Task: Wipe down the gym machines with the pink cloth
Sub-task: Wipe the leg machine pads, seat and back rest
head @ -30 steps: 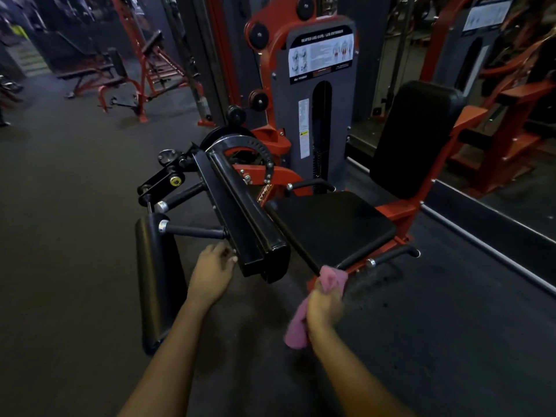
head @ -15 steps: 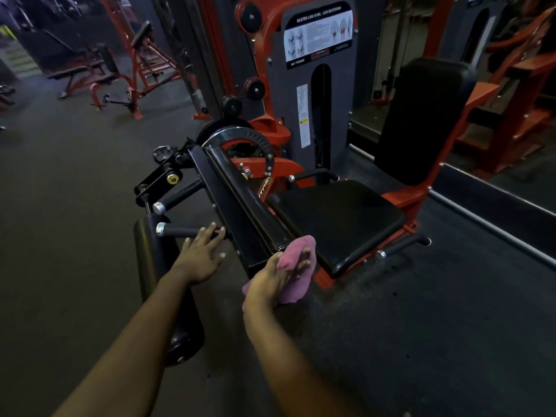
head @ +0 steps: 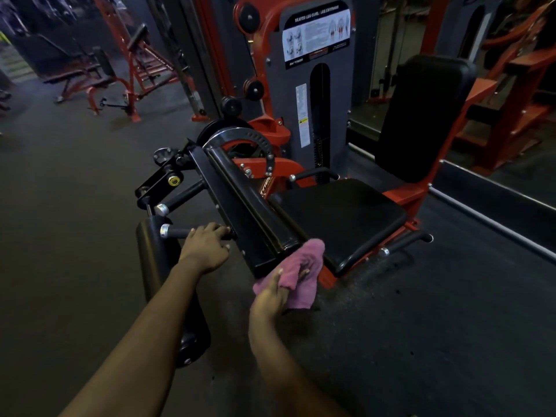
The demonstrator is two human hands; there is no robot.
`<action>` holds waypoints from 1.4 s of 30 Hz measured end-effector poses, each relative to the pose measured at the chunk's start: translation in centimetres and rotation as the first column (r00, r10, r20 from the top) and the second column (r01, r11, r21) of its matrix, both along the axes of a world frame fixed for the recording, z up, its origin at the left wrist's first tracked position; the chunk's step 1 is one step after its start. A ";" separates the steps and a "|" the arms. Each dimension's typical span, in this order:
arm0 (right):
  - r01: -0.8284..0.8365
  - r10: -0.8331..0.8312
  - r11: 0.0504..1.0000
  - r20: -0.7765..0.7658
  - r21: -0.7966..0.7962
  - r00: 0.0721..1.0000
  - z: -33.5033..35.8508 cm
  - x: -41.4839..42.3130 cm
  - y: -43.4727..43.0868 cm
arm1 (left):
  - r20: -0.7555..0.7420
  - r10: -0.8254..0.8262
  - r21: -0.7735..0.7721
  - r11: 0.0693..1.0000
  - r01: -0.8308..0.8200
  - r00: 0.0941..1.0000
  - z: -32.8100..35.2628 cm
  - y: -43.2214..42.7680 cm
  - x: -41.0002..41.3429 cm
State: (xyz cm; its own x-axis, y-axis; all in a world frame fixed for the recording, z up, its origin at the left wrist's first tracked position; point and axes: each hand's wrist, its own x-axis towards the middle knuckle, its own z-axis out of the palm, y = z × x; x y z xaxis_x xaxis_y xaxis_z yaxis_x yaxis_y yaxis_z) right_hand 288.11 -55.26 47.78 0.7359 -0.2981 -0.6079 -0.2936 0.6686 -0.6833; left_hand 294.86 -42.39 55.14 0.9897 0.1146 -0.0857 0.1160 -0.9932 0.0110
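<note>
A red and black seated leg curl machine fills the middle, with a black seat (head: 340, 218) and backrest (head: 421, 115). Its long black thigh pad (head: 249, 212) runs toward me. My right hand (head: 272, 296) holds the pink cloth (head: 301, 275) against the near end of that pad, fingers bunched into the fabric. My left hand (head: 207, 245) grips the black handle bar (head: 177, 231) sticking out of the pad's left side. A black roller pad (head: 162, 278) hangs below my left forearm.
The grey weight stack tower (head: 316, 85) with an instruction label stands behind the seat. Red benches (head: 90, 76) stand at the far left. A mirror wall with a black ledge (head: 496, 194) runs along the right. Dark rubber floor (head: 421, 326) surrounds the machine.
My right hand moved the cloth from the seat's front corner leftward onto the near end of the thigh pad. My left hand opened briefly, then closed on the handle bar.
</note>
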 end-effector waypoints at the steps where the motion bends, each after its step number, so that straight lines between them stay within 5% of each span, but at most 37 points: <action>1: 0.012 -0.007 0.996 -0.061 0.083 0.998 0.1 0.4 -0.6 | 0.000 0.000 -0.004 1.000 0.000 1.000 0.0 -0.1 0.0; 4: 0.010 0.003 0.964 -0.049 0.264 0.999 1.8 2.1 -1.6 | 0.024 -0.007 0.003 1.000 0.007 1.000 0.1 -0.3 0.1; 9: 0.011 -0.007 0.994 -0.034 0.109 0.999 2.6 0.7 -0.5 | 0.017 -0.002 0.022 1.000 0.002 1.000 0.2 -0.4 -0.1; 13: 0.092 -0.057 0.956 -0.131 0.278 0.990 3.3 2.8 -1.5 | -0.010 0.014 0.023 1.000 -0.013 1.000 0.7 -0.8 -0.2; 18: -0.018 0.018 1.000 -0.042 0.007 0.999 1.7 1.3 -0.3 | -0.037 0.011 0.029 1.000 -0.010 0.999 1.0 -0.7 0.2; 23: -0.228 0.238 0.967 -0.078 0.115 0.968 2.9 1.9 -5.7 | -0.022 0.029 0.005 1.000 -0.029 0.999 1.0 -0.9 0.1; 28: -0.398 0.404 0.896 -0.012 -0.196 0.915 2.9 4.0 -11.2 | -0.003 0.051 -0.058 0.997 -0.051 0.999 1.0 -1.4 -0.2; 32: -0.573 0.671 0.674 0.062 -0.466 0.739 4.9 6.3 -14.7 | 0.005 0.074 -0.087 0.993 -0.074 0.997 1.0 -1.7 -0.4; 37: -0.609 0.932 0.163 -0.080 -0.776 0.353 7.2 8.9 -17.1 | 0.041 0.129 -0.130 0.984 -0.123 0.991 1.2 -2.2 0.6; 39: -0.548 0.920 0.100 -0.133 -0.830 0.369 6.9 9.2 -16.3 | 0.066 0.158 -0.146 0.978 -0.147 0.985 1.1 -2.3 0.9; 42: -0.554 0.931 0.131 -0.090 -0.822 0.353 5.7 9.4 -15.2 | 0.100 0.232 -0.164 0.963 -0.214 0.968 0.6 -2.8 2.0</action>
